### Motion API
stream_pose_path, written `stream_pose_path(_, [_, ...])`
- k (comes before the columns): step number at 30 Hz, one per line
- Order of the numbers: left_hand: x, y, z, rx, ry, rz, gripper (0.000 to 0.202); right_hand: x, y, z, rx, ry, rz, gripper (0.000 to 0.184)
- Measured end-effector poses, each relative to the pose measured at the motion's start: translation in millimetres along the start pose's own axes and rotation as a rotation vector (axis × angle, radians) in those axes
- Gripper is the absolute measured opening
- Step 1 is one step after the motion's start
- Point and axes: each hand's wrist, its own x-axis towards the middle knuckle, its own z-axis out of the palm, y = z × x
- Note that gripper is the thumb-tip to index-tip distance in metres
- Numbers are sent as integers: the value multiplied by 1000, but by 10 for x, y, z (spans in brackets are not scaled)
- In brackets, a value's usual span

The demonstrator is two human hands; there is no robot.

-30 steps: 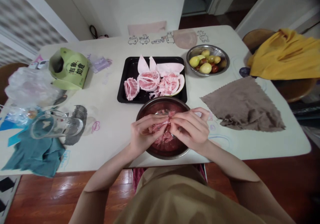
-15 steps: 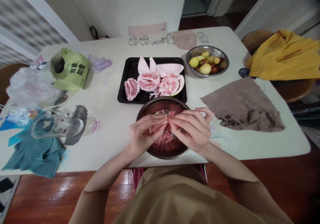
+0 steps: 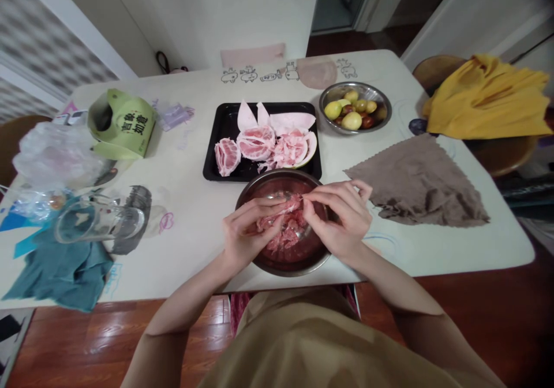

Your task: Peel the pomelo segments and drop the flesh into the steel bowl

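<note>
Over a steel bowl [image 3: 311,255] at the table's near edge, my left hand [image 3: 244,232] is closed around a piece of pink pomelo flesh [image 3: 295,203]. Thumb and fingertips of my right hand [image 3: 341,217] are pinched together at the right end of that piece, on a small pale bit that looks like membrane. Loose pomelo pulp [image 3: 283,239] lies in the bowl below both hands. Just behind the bowl, a black tray [image 3: 223,125] bears peeled pomelo chunks [image 3: 256,142], cut rind [image 3: 293,122] and a heap of pale membrane scraps [image 3: 289,148].
Behind the tray on the right stands a metal bowl [image 3: 324,114] of small green and brown fruit. A brown cloth [image 3: 422,183] lies to the right. Leftward are a glass pitcher [image 3: 97,220], a teal cloth [image 3: 64,272], a green paper box [image 3: 123,125] and plastic bags [image 3: 56,154].
My right hand has drawn slightly to the right, away from my left, so more of the pomelo piece shows between them. The left hand has hardly moved.
</note>
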Motion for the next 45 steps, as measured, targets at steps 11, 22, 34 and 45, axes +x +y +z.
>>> stream_pose_path(11, [13, 25, 2, 73, 25, -29, 23, -67, -17, 12, -3, -77, -165, 18])
stream_pose_path(22, [-24, 23, 10, 32, 5, 0, 23, -53, -53, 55, -134, -16, -203, 12])
stream_pose_path(34, [-9, 18, 16, 33, 46, -55, 24, 66, 192, 45, -78, 17, -60, 14])
stream_pose_path(45, [0, -1, 6, 40, 32, -76, 19, 497, 611, 216, 360, -173, 256, 13])
